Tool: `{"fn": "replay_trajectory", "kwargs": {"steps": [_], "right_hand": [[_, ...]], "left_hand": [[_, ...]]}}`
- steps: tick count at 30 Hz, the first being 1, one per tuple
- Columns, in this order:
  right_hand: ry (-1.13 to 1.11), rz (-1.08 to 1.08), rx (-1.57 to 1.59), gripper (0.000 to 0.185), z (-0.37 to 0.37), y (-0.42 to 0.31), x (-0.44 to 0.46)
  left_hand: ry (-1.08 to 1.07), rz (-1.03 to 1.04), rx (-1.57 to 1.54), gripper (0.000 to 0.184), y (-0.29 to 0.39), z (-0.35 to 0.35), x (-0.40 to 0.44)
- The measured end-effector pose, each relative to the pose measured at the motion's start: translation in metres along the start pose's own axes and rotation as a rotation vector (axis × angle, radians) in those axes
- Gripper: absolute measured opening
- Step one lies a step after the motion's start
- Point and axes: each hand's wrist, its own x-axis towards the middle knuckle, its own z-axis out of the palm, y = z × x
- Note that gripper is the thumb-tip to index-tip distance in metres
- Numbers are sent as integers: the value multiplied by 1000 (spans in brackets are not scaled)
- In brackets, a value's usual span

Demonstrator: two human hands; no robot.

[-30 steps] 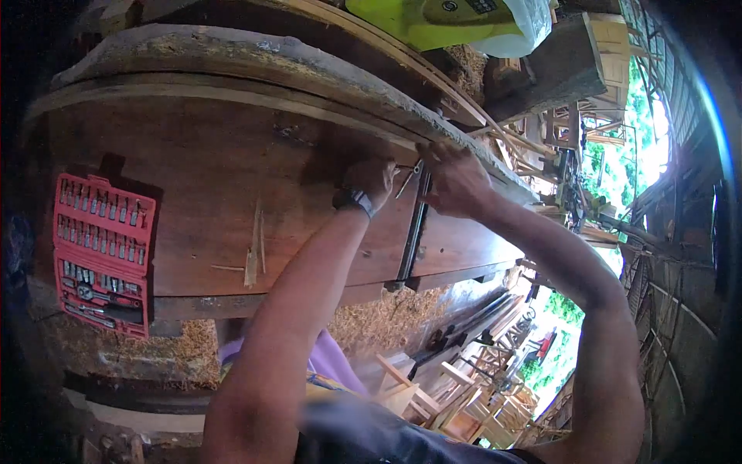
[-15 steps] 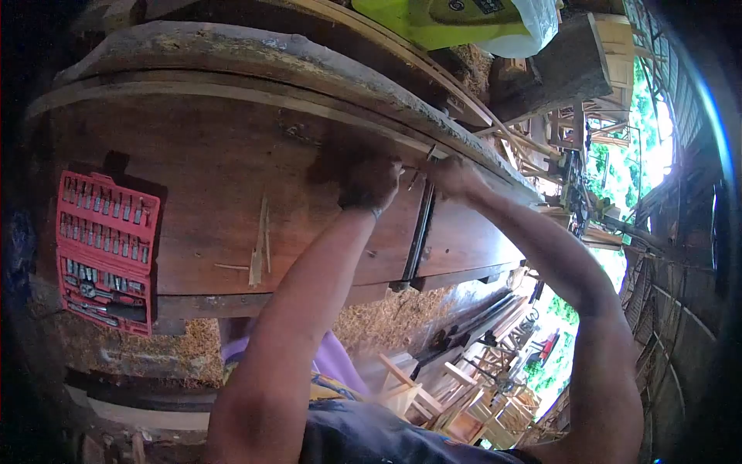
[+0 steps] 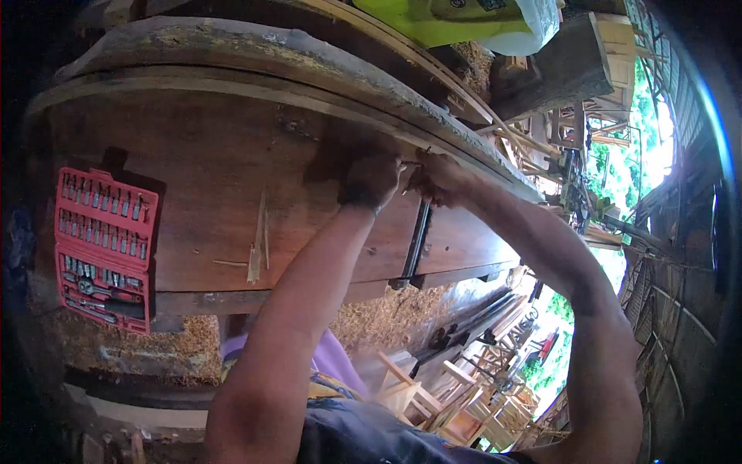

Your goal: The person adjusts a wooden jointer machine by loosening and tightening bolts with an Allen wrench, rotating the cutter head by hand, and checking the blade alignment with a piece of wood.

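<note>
The dark metal bar [image 3: 417, 240] lay across the wooden counter [image 3: 193, 193], its near end at the counter's edge and its far end hidden by the hands. There the left hand [image 3: 373, 178] curled inward, fingers bent, while the right hand [image 3: 439, 178] bent over the bar. A thin metal piece [image 3: 411, 164] showed between them; whether either grip was closed on it, or how far open each was, could not be told. The step in hand looked like close two-handed work at that end, and the next move seemed to call for small finger motions with the bar kept steady. Wood splinters [image 3: 255, 263] lay to the left, and beyond them an open red tool case [image 3: 125, 263].
</note>
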Motion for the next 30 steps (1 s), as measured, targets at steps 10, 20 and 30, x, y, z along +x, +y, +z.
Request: {"fn": "replay_trajectory", "kwargs": {"steps": [10,20,30], "right_hand": [[421,-695,-1341,55,5,6,-20],[65,124,55,54,3,-10,-1],[518,-805,-1341,53,-12,15,-12]], "left_hand": [[49,3,86,31,8,-5,-6],[39,-25,-13,34,7,-8,-10],[26,4,49,28,8,-6,-4]]}}
